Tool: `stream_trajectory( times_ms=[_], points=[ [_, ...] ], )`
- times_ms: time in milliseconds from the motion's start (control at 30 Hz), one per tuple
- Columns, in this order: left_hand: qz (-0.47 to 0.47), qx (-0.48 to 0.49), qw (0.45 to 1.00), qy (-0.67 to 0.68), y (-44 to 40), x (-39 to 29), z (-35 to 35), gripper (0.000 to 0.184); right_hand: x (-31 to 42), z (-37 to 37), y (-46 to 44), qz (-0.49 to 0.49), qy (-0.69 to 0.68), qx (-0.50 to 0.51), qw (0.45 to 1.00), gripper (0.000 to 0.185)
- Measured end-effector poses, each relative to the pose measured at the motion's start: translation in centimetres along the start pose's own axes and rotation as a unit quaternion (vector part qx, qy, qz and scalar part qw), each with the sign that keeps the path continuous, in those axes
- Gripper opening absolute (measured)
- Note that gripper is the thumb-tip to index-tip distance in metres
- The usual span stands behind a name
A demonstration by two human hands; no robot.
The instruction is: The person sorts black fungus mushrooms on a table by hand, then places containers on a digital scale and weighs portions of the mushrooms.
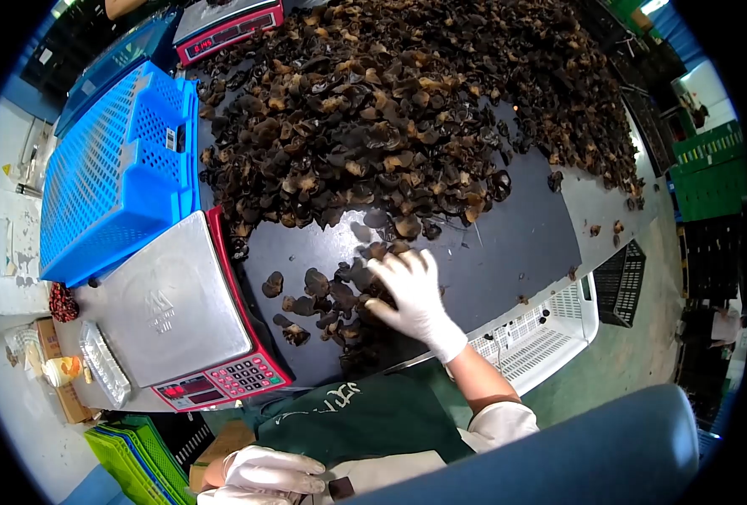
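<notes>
Head view, right hand [417,296]: white-gloved, reaching in over the table's near side, fingers parted and slightly bent, thumb set apart; the fingertips are at some dark pieces, but I cannot tell whether any is pinched.
Small cluster [319,286]: dark, ear-shaped mushroom pieces, loosely scattered on the black mat [525,227]; most lie to the left of the right hand, a few by its fingertips, others below its thumb, towards the table's near edge.
Big heap [373,126]: similar pieces piled thickly beyond the right hand, covering much of the far table; its near edge lies just past the fingers, with a few loose pieces between.
Left hand [276,470]: also white-gloved, low in front of the dark green apron [365,421], away from the cluster; its fingers lie close together, and I cannot tell whether it grips anything.
Near scale [180,295]: red body, silver plate, keypad facing the person; left of the cluster.
Blue crate [95,168]: tilted, just beyond the near scale; a far scale [230,34] stands past it, beside the heap.
White basket [590,307]: below the table edge, right of the right hand; a black crate [622,282] is beside it.
</notes>
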State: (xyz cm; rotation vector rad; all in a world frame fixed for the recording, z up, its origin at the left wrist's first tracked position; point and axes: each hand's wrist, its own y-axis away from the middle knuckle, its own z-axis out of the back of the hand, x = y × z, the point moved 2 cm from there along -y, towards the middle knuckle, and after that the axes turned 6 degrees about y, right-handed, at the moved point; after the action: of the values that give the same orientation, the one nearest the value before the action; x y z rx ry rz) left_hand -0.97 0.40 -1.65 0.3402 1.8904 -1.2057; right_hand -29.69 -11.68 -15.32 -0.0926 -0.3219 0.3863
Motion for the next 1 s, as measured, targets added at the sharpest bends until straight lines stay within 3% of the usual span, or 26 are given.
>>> stream_trajectory(
  times_ms=[200,267,333,400,467,600,667,833,867,900,933,967,1000],
  points=[
    [-0.008,0.004,1.0,-0.007,0.0,-0.3,0.2,0.021,4.2,1.2,0.8,0.159,-0.127,0.001,0.979,0.054],
    [-0.008,0.003,1.0,-0.007,-0.3,-0.4,0.2,0.021,3.7,2.2,0.1,0.164,-0.167,-0.041,0.971,0.044],
    [-0.004,0.0,1.0,-0.007,-0.5,-0.4,0.2,0.021,1.5,3.7,-1.7,0.12,-0.226,-0.106,0.961,0.03],
    [-0.003,-0.003,1.0,-0.007,-0.7,-0.4,0.2,0.021,-1.4,3.6,-2.4,0.025,-0.159,-0.213,0.964,0.021],
    [-0.003,-0.004,1.0,-0.008,-0.7,-0.5,0.3,0.021,-4.7,2.4,-2.3,-0.071,-0.097,-0.24,0.963,0.018],
    [-0.003,-0.005,1.0,-0.007,-0.8,-0.6,0.4,0.021,-7.2,1.5,-3.3,-0.075,-0.034,-0.223,0.971,0.017],
    [-0.001,-0.004,1.0,-0.006,-0.9,-0.6,0.4,0.021,-7.0,1.2,-3.7,-0.086,0.065,-0.15,0.983,0.022],
    [0.003,-0.006,1.0,-0.009,-1.1,-0.7,0.4,0.02,-8.4,2.4,-3.2,-0.107,-0.092,-0.231,0.963,0.011],
    [0.003,-0.009,1.0,-0.008,-1.1,-0.7,0.4,0.02,-8.5,3.4,-2.7,-0.176,-0.173,-0.225,0.943,0.016],
    [0.004,-0.01,1.0,-0.008,-1.2,-0.7,0.4,0.02,-8.9,5.1,-1.5,-0.302,-0.387,-0.167,0.855,0.016],
    [0.003,-0.01,1.0,-0.006,-1.1,-0.7,0.5,0.02,-11.1,5.4,0.0,-0.274,-0.548,-0.16,0.774,0.021],
    [0.002,-0.01,1.0,-0.005,-1.1,-0.6,0.6,0.02,-10.5,7.0,0.6,-0.096,-0.778,-0.215,0.582,0.031],
    [0.002,-0.01,1.0,-0.004,-1.1,-0.6,0.7,0.02,-11.3,7.4,1.3,0.118,-0.881,-0.154,0.431,0.042]
  ],
)
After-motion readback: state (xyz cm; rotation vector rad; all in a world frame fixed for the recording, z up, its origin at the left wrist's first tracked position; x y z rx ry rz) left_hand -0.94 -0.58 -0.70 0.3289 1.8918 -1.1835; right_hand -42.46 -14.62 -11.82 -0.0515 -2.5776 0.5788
